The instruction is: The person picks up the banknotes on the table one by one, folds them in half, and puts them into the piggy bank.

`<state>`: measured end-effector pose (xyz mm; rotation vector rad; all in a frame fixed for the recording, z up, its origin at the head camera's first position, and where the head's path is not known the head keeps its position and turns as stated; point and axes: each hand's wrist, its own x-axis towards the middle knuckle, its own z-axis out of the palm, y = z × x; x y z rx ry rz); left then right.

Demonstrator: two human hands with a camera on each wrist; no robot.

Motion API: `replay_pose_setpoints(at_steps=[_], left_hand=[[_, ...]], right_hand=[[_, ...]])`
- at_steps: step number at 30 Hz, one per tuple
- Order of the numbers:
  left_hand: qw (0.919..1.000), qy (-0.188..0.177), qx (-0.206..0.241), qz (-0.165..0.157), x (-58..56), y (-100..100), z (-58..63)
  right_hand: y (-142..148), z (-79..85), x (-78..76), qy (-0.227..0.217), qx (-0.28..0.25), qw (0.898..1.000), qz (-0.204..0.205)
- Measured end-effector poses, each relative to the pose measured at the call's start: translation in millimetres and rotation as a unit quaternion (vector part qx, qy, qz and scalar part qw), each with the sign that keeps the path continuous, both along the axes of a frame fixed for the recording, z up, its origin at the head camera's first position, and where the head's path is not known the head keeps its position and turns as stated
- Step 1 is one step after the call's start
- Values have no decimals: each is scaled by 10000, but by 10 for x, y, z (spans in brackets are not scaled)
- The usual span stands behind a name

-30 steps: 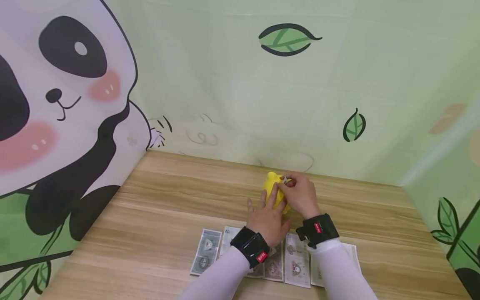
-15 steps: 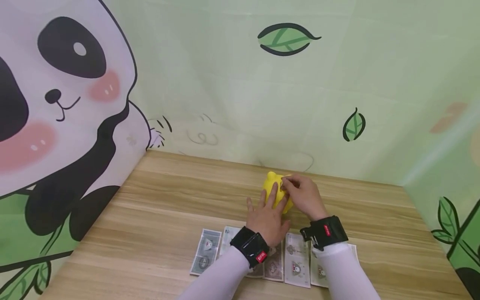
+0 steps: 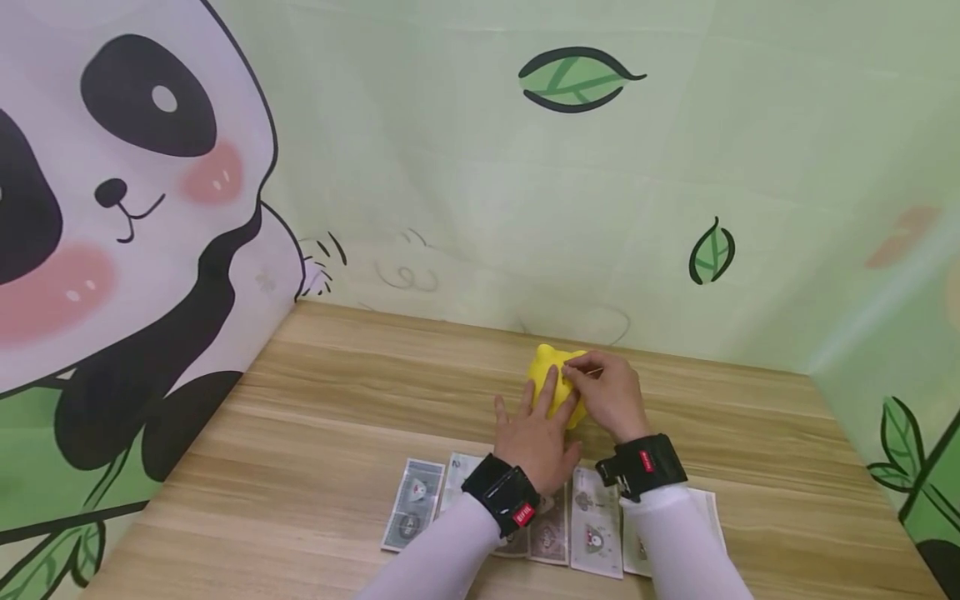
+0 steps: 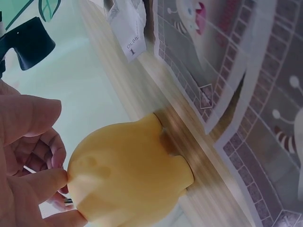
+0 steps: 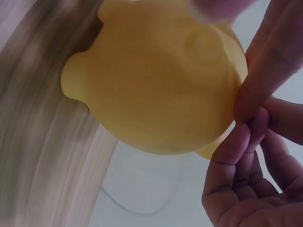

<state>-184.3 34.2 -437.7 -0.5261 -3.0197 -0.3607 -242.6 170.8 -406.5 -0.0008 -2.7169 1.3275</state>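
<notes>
A yellow piggy bank [image 3: 542, 365] stands on the table, its rounded body and short feet seen from the side in both wrist views. My left hand [image 3: 531, 443] rests on it with fingers spread, steadying its near side. Thumb and fingertips of my right hand [image 3: 613, 398] pinch a small folded banknote at the top of the bank. Only a thin striped edge of that banknote [image 4: 68, 202] shows in the left wrist view; the fingers hide the rest. How far it sits in the bank cannot be seen.
Several toy banknotes [image 3: 596, 525] lie in a row on the wooden table [image 3: 322, 433], partly beneath both forearms. A printed panda backdrop [image 3: 450, 167] rises behind the table and along its sides.
My right hand has shifted slightly rightward from one second ago, and the folded banknote that showed above its fingertips is now mostly hidden. The left hand stays on the piggy bank.
</notes>
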Motion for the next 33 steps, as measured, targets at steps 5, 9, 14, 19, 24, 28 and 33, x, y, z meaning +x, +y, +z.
replay_pose_setpoints(at_steps=[5, 9, 14, 19, 24, 28, 33], left_hand=[[10000, -14, 49, -15, -1, -2, -2], [10000, -39, 64, -26, -2, -2, -1], [10000, -58, 71, -32, -2, -2, 2], [10000, -44, 82, -28, 5, -10, 21], [10000, -27, 64, -29, 5, -7, 27], [10000, -11, 86, -26, 0, -5, 20], [9999, 12, 121, -31, -5, -10, 3]], right_hand=[[-18, -4, -8, -13, -30, 9999, -109], [-27, -5, -16, -26, 35, 9999, -151], [-28, -16, -25, 39, 167, 9997, -168], [-18, -53, -19, -30, -20, 9997, -227], [-1, -96, -22, -80, -187, 9996, -179], [-4, -129, -22, 20, -89, 9999, -56], [-9, -160, 2, 195, -12, 9998, 71]])
